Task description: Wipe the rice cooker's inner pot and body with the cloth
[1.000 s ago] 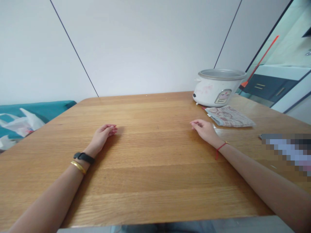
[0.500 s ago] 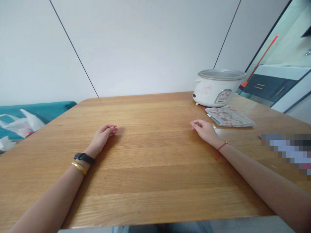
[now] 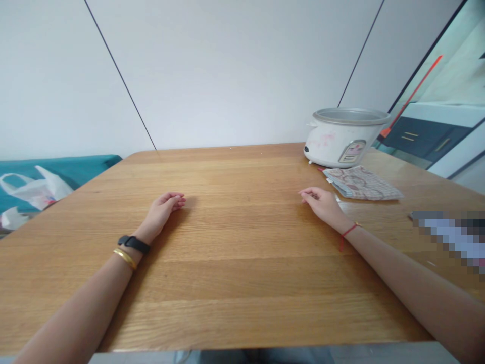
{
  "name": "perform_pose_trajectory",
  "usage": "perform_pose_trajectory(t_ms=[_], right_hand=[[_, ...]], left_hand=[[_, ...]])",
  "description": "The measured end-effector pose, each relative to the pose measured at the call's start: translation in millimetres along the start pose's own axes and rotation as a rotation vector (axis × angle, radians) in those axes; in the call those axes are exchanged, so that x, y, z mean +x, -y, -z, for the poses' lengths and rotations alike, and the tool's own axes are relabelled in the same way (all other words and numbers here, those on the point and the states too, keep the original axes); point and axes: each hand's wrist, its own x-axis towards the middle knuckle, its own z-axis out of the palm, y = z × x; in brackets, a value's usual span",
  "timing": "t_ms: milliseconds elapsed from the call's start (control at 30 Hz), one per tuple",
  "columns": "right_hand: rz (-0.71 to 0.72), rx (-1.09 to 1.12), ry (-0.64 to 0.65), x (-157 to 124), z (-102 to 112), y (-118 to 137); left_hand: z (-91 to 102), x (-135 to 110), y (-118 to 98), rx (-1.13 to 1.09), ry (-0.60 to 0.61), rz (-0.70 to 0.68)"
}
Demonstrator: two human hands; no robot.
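Observation:
My left hand (image 3: 163,209) rests side-down on the wooden table (image 3: 242,253), its fingers loosely curled in against the thumb. Nothing shows in it. A black band and a gold bangle circle that wrist. To the right, my right hand (image 3: 322,203) lies in the same way, fingers curled together and no object visible between them. It wears a red string. Nearest to it is a folded checked cloth (image 3: 366,183), just beyond the knuckles. Behind the cloth stands a white rice cooker (image 3: 329,144) without a lid, its grey rim showing.
A blurred-out flat item (image 3: 450,237) lies at the table's right edge. Beyond the left edge, a white plastic bag (image 3: 41,187) sits on a teal seat (image 3: 87,169). A pale wall (image 3: 227,71) rises behind the table. An orange pole (image 3: 420,91) leans farther back on the right.
The whole view has shifted slightly, so things appear a little farther right. Both hands keep their places on the table, and nothing has been picked up or put down.

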Motion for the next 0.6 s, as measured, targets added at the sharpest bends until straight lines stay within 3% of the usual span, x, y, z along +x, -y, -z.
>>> perform_pose_trajectory(t_ms=[600], right_hand=[[0.016,0.005,0.003,0.1,-0.3,-2.1]], left_hand=[[2.6,1.9,2.8,0.025,0.015,-0.033]])
